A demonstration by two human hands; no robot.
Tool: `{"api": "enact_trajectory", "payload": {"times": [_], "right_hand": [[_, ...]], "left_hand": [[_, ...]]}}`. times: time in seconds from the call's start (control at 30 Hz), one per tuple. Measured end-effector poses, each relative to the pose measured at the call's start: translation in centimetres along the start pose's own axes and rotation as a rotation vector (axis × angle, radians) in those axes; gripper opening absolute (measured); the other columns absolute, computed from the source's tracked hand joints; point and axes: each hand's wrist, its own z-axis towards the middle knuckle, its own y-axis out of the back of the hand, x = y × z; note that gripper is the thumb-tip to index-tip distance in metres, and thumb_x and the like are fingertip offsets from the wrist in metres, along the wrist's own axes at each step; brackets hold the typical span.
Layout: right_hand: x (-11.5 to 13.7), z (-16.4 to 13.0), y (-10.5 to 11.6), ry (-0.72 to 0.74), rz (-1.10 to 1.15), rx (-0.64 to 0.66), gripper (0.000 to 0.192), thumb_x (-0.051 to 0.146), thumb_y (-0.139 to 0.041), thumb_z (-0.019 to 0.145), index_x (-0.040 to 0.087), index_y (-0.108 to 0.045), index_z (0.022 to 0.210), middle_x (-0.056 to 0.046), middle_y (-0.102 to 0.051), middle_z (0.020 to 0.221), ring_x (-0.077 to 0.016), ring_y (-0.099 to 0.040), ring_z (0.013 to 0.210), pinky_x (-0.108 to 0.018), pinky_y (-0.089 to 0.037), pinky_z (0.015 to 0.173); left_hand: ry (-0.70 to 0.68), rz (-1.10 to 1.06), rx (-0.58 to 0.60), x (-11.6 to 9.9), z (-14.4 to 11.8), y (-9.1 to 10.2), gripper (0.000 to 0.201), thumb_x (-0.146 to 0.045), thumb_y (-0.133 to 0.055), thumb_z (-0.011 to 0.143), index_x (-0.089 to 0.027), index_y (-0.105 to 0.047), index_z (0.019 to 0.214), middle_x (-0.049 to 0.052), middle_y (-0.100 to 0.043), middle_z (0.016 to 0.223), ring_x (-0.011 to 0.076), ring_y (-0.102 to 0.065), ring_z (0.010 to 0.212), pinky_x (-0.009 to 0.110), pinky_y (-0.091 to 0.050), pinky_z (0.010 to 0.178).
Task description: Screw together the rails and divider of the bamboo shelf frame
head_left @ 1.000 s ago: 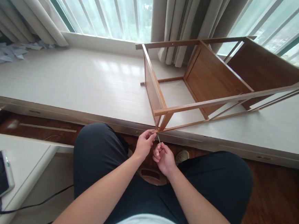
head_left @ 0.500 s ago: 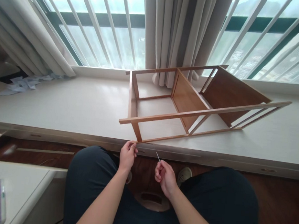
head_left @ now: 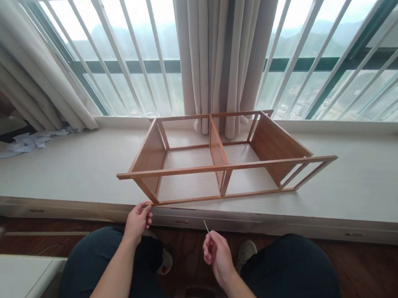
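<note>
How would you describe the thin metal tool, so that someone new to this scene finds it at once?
Start at the wooden shelf frame lying on its side on the pale window ledge. Below the ledge's front edge, the right hand pinches a thin metal tool, which points up towards the ledge. It is the only slim, silvery thing here, while the left hand touches the frame's near corner.

Bright daylight floods through the window (head_left: 130, 56), blown out at its top; bars bow toward the edges, floor below dim
</note>
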Motion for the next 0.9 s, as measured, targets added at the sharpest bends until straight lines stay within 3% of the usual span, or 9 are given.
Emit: {"api": "enact_trajectory", "payload": {"times": [0.2, 0.3, 0.4, 0.5, 0.6, 0.7, 0.8, 0.9], "right_hand": [[2.1, -0.3, 0.1, 0.121, -0.014, 0.041, 0.048, 0.060, -0.074, 0.083, 0.020, -0.054, 0.067, 0.003, -0.055, 0.053, -0.0077, -0.037, 0.040, -0.020, -0.028, 0.037], [4.6, -0.3, 0.8, 0.265, -0.042, 0.033, 0.046, 0.058, -0.072, 0.087, 0.020, -0.054, 0.067, 0.002, -0.056, 0.058, -0.0093, -0.041, 0.044, -0.021, -0.032, 0.039], [9.0, -0.2, 2.3, 0.563, -0.043, -0.111, 0.040, 0.050, -0.069, 0.092, 0.020, -0.054, 0.069, 0.002, -0.056, 0.063, -0.0117, -0.049, 0.051, -0.023, -0.039, 0.046], [14.0, 0.8, 4.5, 0.941, -0.029, -0.369, 0.036, 0.043, -0.069, 0.091, 0.020, -0.054, 0.067, 0.000, -0.063, 0.070, -0.0147, -0.059, 0.063, -0.027, -0.048, 0.060], [17.9, 2.5, 6.3, 1.051, 0.015, -0.465, 0.035, 0.041, -0.068, 0.089, 0.020, -0.053, 0.065, -0.004, -0.071, 0.094, -0.0172, -0.067, 0.092, -0.033, -0.052, 0.088], [19.7, 4.4, 6.9, 1.032, 0.000, -0.481, 0.035, 0.043, -0.069, 0.086, 0.019, -0.054, 0.066, -0.007, -0.072, 0.115, -0.0207, -0.065, 0.111, -0.039, -0.046, 0.103], [19.9, 6.1, 6.8, 0.998, -0.008, -0.467, 0.035, 0.044, -0.070, 0.083, 0.019, -0.053, 0.066, -0.006, -0.071, 0.113, -0.0203, -0.063, 0.112, -0.038, -0.046, 0.102], [19.6, 7.7, 6.6, 0.986, -0.014, -0.459, 0.037, 0.046, -0.073, 0.080, 0.020, -0.052, 0.065, -0.001, -0.064, 0.086, -0.0148, -0.061, 0.088, -0.030, -0.049, 0.085]], "left_hand": [[0.034, 0.106, -0.073, -2.5, 2.5, 3.9, 0.061, -0.059, -0.072, 0.068, -0.018, -0.058, 0.111, -0.004, -0.052, 0.062, 0.0100, -0.042, 0.042, 0.021, -0.037, 0.042], [0.033, 0.175, -0.107, -4.2, 3.5, 6.2, 0.072, -0.056, -0.071, 0.068, -0.017, -0.055, 0.126, -0.004, -0.055, 0.064, 0.0093, -0.037, 0.040, 0.022, -0.036, 0.041], [0.010, 0.250, -0.130, -5.5, 4.0, 8.6, 0.089, -0.053, -0.072, 0.064, -0.019, -0.046, 0.142, -0.003, -0.058, 0.068, 0.0097, -0.035, 0.041, 0.023, -0.035, 0.042], [-0.127, 0.404, -0.142, -5.9, 4.1, 10.0, 0.096, -0.063, -0.073, 0.061, -0.019, -0.050, 0.142, 0.001, -0.062, 0.078, 0.0169, -0.052, 0.055, 0.027, -0.043, 0.048], [-0.323, 0.564, -0.124, -5.6, 4.2, 9.6, 0.088, -0.074, -0.069, 0.060, -0.016, -0.060, 0.125, 0.012, -0.069, 0.105, 0.0301, -0.066, 0.089, 0.038, -0.054, 0.071], [-0.352, 0.632, -0.138, -5.6, 4.5, 8.0, 0.064, -0.075, -0.063, 0.061, -0.020, -0.064, 0.095, 0.015, -0.072, 0.108, 0.0366, -0.066, 0.101, 0.046, -0.052, 0.089], [-0.310, 0.656, -0.156, -5.9, 5.0, 6.6, 0.051, -0.073, -0.062, 0.062, -0.024, -0.062, 0.078, 0.014, -0.073, 0.092, 0.0392, -0.067, 0.094, 0.050, -0.050, 0.092], [-0.286, 0.644, -0.168, -6.2, 5.6, 6.1, 0.046, -0.069, -0.063, 0.065, -0.024, -0.062, 0.078, 0.015, -0.074, 0.093, 0.0406, -0.067, 0.099, 0.049, -0.051, 0.093]]}}
